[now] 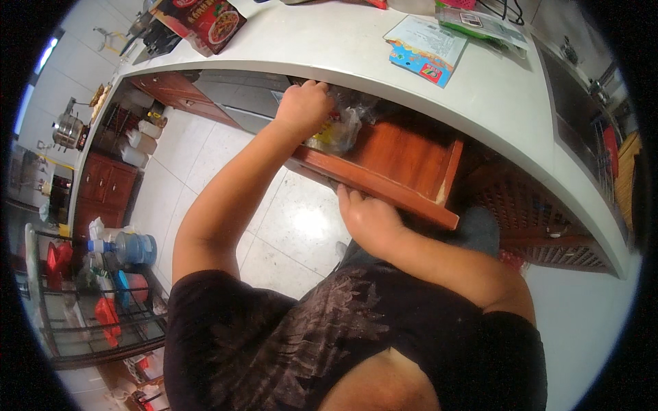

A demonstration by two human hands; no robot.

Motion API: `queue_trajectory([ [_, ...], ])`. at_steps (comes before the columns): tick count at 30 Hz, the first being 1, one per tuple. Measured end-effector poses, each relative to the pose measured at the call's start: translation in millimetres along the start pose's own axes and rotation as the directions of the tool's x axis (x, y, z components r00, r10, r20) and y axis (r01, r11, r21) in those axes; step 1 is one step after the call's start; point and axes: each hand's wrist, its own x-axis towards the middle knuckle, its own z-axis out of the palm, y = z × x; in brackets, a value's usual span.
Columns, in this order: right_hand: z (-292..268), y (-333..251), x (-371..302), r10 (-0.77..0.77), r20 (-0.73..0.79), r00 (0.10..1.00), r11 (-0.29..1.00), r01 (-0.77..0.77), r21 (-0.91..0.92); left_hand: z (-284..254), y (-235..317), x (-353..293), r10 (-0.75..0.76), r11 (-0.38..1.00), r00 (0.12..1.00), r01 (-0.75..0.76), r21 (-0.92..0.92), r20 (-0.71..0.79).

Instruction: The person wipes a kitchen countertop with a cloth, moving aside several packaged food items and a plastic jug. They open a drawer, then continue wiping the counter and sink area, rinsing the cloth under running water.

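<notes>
A reddish-brown wooden drawer stands pulled out from beneath the white counter. My left hand reaches into its left end, knuckles bent under the counter edge; the fingertips are hidden, so what they hold does not show. Right beside that hand, clear plastic bags with a bit of yellow lie bunched in the drawer. At the drawer's front panel, my right hand has its fingers curled against the outer face. The right part of the drawer shows bare wood.
On the white counter are a red food packet, a blue-and-white leaflet and a green plastic package. A lattice cabinet door is at the right. Water bottles and a black rack stand at the left.
</notes>
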Motion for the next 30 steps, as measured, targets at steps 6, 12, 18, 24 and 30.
queue_trajectory([
  [6, 9, 3, -2, -0.012, -0.036, 0.999, 0.995, 0.016, 0.099, -12, -1, 13, -0.159, 0.982, 0.953, 0.180, -0.058, 0.259],
  [12, 16, 18, 6, 0.001, -0.052, 0.999, 0.985, 0.007, 0.171, -23, -15, 2, -0.262, 0.897, 0.933, 0.330, -0.295, 0.248],
  [18, 24, 59, 20, 0.012, -0.077, 0.997, 0.981, 0.003, 0.195, -65, -12, -22, -0.337, 0.798, 0.940, 0.316, -0.514, 0.055],
  [24, 34, 103, 39, 0.064, -0.101, 0.993, 0.986, -0.047, 0.161, -68, 16, -67, -0.366, 0.892, 0.852, 0.207, -0.401, -0.375],
  [30, 45, 133, 57, 0.098, -0.128, 0.987, 0.981, -0.074, 0.177, -59, 51, -93, -0.402, 0.867, 0.824, 0.203, -0.454, -0.400],
])
